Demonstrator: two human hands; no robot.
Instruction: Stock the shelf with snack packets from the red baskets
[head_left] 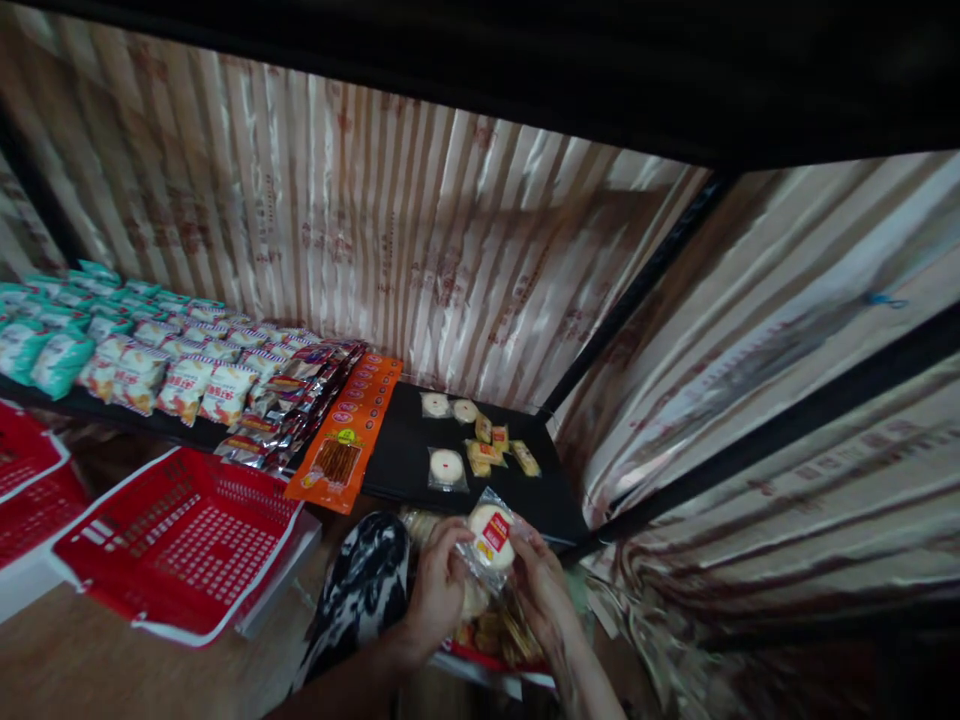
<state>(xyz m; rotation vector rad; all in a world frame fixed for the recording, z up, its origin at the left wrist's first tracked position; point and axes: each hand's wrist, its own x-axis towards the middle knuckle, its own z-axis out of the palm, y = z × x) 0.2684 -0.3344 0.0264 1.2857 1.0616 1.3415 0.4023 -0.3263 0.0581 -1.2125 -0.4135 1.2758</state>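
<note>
Between my two hands is a round, pale cracker in a clear wrapper with a red label (491, 535). My left hand (439, 580) pinches the wrapper's left edge, and my right hand (541, 580) grips its right side. Below them a red basket (491, 660) holds more wrapped snacks, partly hidden by my hands and arms. On the black shelf (401, 430) just beyond lie three round wrapped crackers (447, 467) and several small yellow packets (484, 455).
An orange snack bag (345, 435) lies left of the crackers, beside stacked silver-and-red packets (292, 395). Rows of white bags (184, 385) and teal bags (64, 355) fill the shelf's left. A red basket (187, 545) stands at lower left. Dark posts (637, 290) frame the striped sheeting.
</note>
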